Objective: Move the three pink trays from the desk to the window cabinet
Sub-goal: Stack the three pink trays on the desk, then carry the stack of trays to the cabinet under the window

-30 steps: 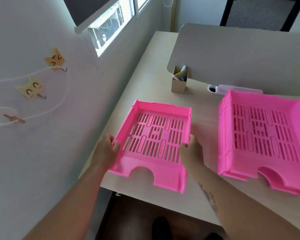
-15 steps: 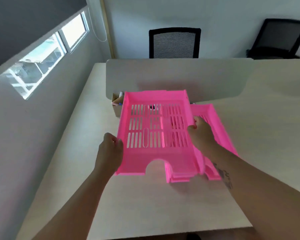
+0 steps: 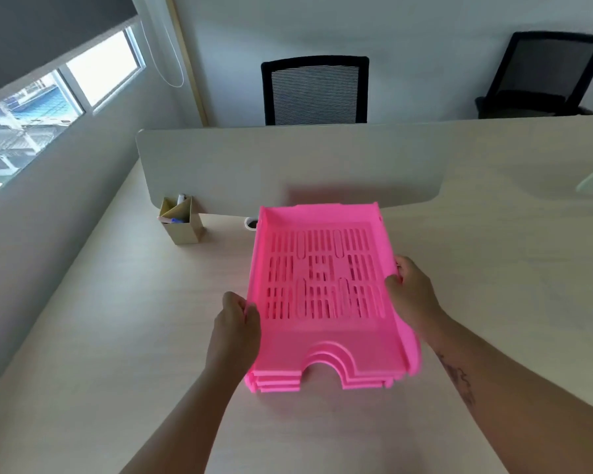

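Three pink slotted trays [image 3: 322, 278] sit nested in one stack on the pale wooden desk [image 3: 117, 336], their cut-out fronts toward me. Layered front edges of the stack [image 3: 278, 383] show at its near end. My left hand [image 3: 235, 323] grips the stack's left wall. On the opposite side, my right hand [image 3: 413, 295] grips the right wall. Whether the stack rests on the desk or is slightly lifted, I cannot tell.
A grey divider panel [image 3: 288, 165] stands across the desk behind the trays. A cardboard pen holder [image 3: 182, 220] stands at its left end, with a small white object [image 3: 250, 223] beside it. Two black mesh chairs [image 3: 315, 90] are beyond. The window [image 3: 31, 111] is at far left.
I carried the single tray from the desk's left side to the right and set it into the two others, so all three are nested. Both hands stayed on its sides.
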The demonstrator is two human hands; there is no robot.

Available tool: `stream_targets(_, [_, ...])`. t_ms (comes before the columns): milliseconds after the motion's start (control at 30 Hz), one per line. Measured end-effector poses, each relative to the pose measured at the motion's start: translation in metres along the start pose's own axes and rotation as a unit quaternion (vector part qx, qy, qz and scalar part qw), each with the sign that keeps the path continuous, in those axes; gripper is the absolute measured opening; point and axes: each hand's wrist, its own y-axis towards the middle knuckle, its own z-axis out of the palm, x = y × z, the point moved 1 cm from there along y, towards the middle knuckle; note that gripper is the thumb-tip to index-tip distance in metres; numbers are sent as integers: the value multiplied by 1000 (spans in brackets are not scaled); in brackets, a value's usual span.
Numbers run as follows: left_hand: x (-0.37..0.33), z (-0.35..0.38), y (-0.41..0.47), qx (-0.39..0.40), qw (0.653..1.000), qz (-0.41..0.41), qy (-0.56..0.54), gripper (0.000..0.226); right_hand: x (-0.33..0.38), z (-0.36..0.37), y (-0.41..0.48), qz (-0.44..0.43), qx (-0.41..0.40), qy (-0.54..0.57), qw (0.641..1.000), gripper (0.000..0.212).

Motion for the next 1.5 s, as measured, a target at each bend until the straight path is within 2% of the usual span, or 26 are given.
stream_targets(233, [-1, 6, -4, -48, 999, 2, 10, 14, -6, 3, 12, -26, 21, 18, 999, 36])
stream_targets(667, [12, 8, 7, -25, 1000, -8, 5, 16, -6, 8, 15, -20, 57, 1, 998, 50])
stream_targets(767, [15, 6, 3, -9, 999, -8, -52, 20, -6, 7, 11, -12, 70, 24, 997, 50])
stream_targets(900, [41, 4, -12, 45, 982, -18, -185, 55, -7, 8, -9, 19, 80, 71, 994, 45])
stream_targets(1033, [64, 10, -25, 80, 975, -5, -207, 68, -15, 7, -41, 54, 51, 128, 989, 44])
stream_targets(1133, [75, 19, -28, 98, 971, -6, -216, 67, -22, 11, -62, 70, 19, 158, 985, 40])
stream_targets(1233, [82, 30, -30, 110, 965, -14, -238, 54, -36, 19, -76, 84, -9, 187, 979, 32])
stream_targets(1400, [90, 46, -29, 122, 942, -39, -309, 61, -70, 34, -85, 120, 35, 200, 972, 37])
stream_targets(1467, [95, 51, -28, 130, 935, -49, -328, 62, -77, 43, -87, 155, 49, 246, 956, 47])
stream_targets(1500, [96, 53, -28, 134, 931, -53, -335, 62, -80, 49, -86, 170, 46, 275, 945, 42])
